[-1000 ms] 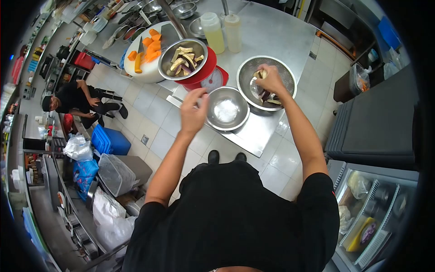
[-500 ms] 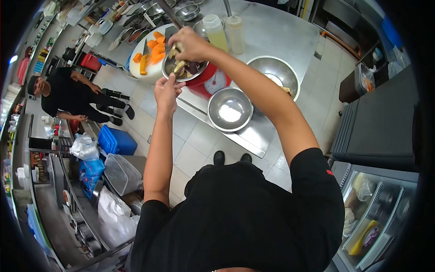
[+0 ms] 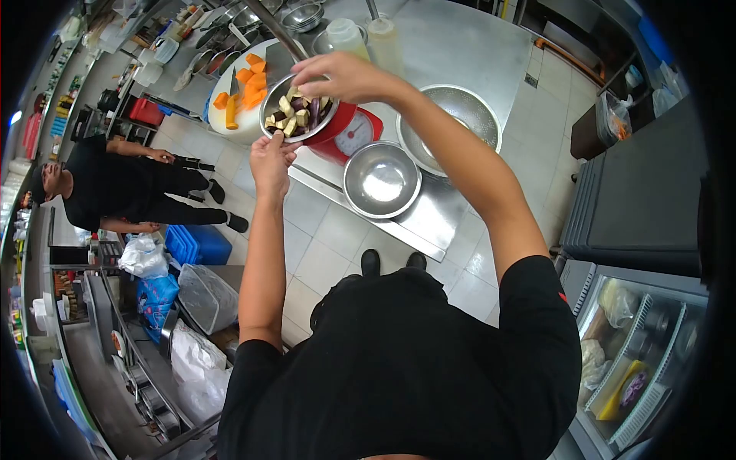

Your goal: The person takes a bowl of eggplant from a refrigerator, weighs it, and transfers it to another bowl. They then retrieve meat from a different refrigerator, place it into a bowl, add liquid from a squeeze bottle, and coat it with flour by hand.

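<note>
My left hand point(image 3: 270, 165) grips the near rim of a steel bowl point(image 3: 329, 126), thumb over the edge. Cut eggplant pieces point(image 3: 291, 115), purple-skinned with pale flesh, fill the bowl, which is tilted toward me. Over its far right edge, my right hand point(image 3: 345, 75) hovers with fingers stretched out. The bowl overlaps a red dial scale point(image 3: 356, 132). To the left, orange vegetable chunks point(image 3: 254, 79) and a yellow-handled knife point(image 3: 231, 111) lie on a round white board point(image 3: 217, 115).
A smaller steel bowl point(image 3: 382, 180) and a perforated steel colander point(image 3: 479, 115) stand on the metal table point(image 3: 452, 46). Two plastic bottles point(image 3: 385, 46) stand behind the scale. A person in black point(image 3: 111, 180) is across the aisle at left. An open-topped fridge point(image 3: 652, 337) is at right.
My right hand has come up out of the bowl toward its far right edge, its fingers straightening. The bowl now tips toward me, showing more eggplant. The other person has shifted in the aisle.
</note>
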### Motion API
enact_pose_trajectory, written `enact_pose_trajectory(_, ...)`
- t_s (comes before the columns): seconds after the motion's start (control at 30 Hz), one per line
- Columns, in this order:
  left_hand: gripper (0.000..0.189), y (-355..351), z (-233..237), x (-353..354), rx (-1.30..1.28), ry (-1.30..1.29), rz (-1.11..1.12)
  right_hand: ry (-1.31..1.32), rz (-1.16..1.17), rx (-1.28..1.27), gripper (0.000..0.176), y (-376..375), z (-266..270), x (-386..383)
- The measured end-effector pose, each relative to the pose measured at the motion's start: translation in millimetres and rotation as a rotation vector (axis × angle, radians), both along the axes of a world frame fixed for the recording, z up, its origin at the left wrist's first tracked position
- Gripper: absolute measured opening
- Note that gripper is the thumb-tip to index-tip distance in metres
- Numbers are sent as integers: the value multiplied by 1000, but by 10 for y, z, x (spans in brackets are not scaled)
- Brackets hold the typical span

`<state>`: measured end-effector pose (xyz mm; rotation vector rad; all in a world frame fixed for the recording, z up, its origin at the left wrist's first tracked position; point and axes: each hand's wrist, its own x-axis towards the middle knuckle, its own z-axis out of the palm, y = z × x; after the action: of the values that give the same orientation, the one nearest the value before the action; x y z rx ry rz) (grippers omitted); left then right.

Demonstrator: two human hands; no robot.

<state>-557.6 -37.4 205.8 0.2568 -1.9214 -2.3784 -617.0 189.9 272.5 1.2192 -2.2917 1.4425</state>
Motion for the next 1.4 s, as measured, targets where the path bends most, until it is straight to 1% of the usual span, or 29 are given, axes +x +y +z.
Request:
enact_pose_trajectory(0.07,19,-22,-27,-13,6,14,-12,-21,-134,-92,28,304,-51,125)
enact_pose_trajectory(0.13,20,-23,-10,14,-6,4,-6,-180,-312,48,29,733,-155,251)
enact_pose_trajectory(0.2,22,-22,11,50,-16,-3,3,-242,-516,359,31,1139,-276,425)
enact_pose_trajectory(0.27,25,-23,37,83,-2,-20,11,-354,-619,730,40,1448,-647,436)
enact_pose_trajectory(0.33,25,-10,73,119,-6,-22,25,-387,-560,1051,52,1577,-949,491)
enact_pose_trajectory(0.37,26,-2,84,132,-6,-26,40,-388,-560,1047,52,1574,-1072,533)
enact_pose_trajectory(0.43,27,-40,51,129,-10,-32,37,-427,-627,1038,62,1501,-1138,766)
enact_pose_trajectory(0.5,28,-41,38,118,-11,-36,34,-469,-592,1077,65,1447,-1132,812)
enact_pose_trajectory(0.57,28,-37,41,134,-21,-34,40,-446,-497,1007,64,1425,-1293,804)
enact_pose_trajectory(0.6,28,-46,29,125,-21,-33,42,-413,-487,879,54,1424,-1351,799)
enact_pose_trajectory(0.63,28,-64,5,121,-17,-33,37,-414,-485,880,54,1438,-1393,772)
enact_pose_trajectory(0.7,27,-93,-5,125,-12,-38,26,-519,-404,755,38,1473,-1443,741)
enact_pose_trajectory(0.73,27,-94,3,140,-23,-38,41,-389,-406,686,27,1492,-1549,689)
enact_pose_trajectory(0.77,27,-86,-14,150,-30,-41,51,-403,-421,693,27,1596,-1621,608)
enact_pose_trajectory(0.83,28,-125,-49,166,-31,-30,34,-361,-328,646,24,1642,-1534,568)
enact_pose_trajectory(0.87,28,-131,-48,186,-29,-32,37,-409,-374,572,22,1676,-1442,593)
enact_pose_trajectory(0.9,28,-137,-45,199,-27,-32,42,-398,-360,594,23,1725,-1389,579)
enact_pose_trajectory(0.97,27,-142,-53,214,-24,-39,41,-647,-340,630,29,1764,-1300,588)
enact_pose_trajectory(1.0,28,-153,-57,219,-25,-34,35,-648,-339,634,29,1718,-1283,614)
enact_pose_trajectory(1.07,29,-173,-54,242,-34,-29,39,-783,-325,705,43,1560,-1277,729)
enact_pose_trajectory(1.1,29,-167,-62,247,-35,-26,46,-631,-386,800,57,1470,-1288,819)
enact_pose_trajectory(1.17,30,-159,-80,236,-21,-51,35,-613,-488,793,63,1292,-1343,868)
enact_pose_trajectory(1.2,31,-137,-64,247,-24,-54,32,-643,-520,760,58,1215,-1267,898)
enact_pose_trajectory(1.23,31,-129,-63,248,-26,-52,45,-636,-507,761,58,1159,-1263,886)
enact_pose_trajectory(1.3,32,-126,-66,245,-3,-55,13,-647,-593,726,53,1075,-1268,887)
enact_pose_trajectory(1.33,32,-135,-74,243,-1,-51,2,-640,-643,665,52,1041,-1373,863)
enact_pose_trajectory(1.4,31,-133,-58,266,-3,-49,11,-603,-635,663,50,1053,-1476,845)
